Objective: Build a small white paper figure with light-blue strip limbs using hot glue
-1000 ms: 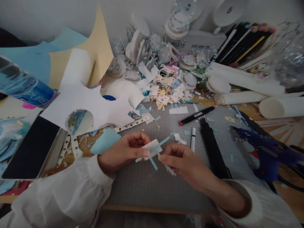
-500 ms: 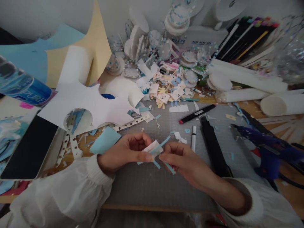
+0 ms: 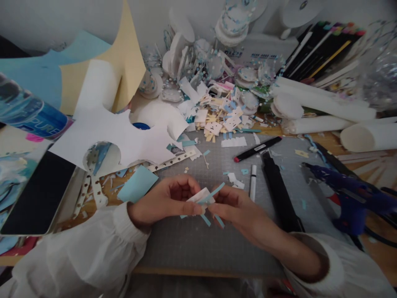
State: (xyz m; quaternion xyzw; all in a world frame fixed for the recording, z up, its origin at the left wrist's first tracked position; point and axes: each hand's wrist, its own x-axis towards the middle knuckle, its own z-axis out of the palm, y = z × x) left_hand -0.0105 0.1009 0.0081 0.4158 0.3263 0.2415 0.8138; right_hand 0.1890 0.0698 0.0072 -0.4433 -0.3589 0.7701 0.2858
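Note:
A small white paper piece with pale blue paper strips (image 3: 206,198) sticking out of it is pinched in my left hand (image 3: 173,200), thumb on top. My right hand (image 3: 232,205) presses thumb and fingers together at the piece's right side, on a blue strip. Both hands are over the grey cutting mat (image 3: 198,244), and their fingertips nearly meet. What my fingers cover of the piece is hidden. Beyond my hands is a heap of similar small paper figures (image 3: 221,116), some with drawn faces. A light blue paper sheet (image 3: 138,183) lies beside my left wrist.
Right of my hands are a white pen (image 3: 253,182), a black cutter-like tool (image 3: 281,198) and a blue glue gun (image 3: 347,194). A black marker (image 3: 257,149) lies farther back. On the left are a phone (image 3: 37,194), a water bottle (image 3: 31,109) and cut white paper (image 3: 105,124).
My right hand has shifted slightly left, closer to my left hand. The right-hand blue strip has come in nearer the white piece. The rest of the table looks the same.

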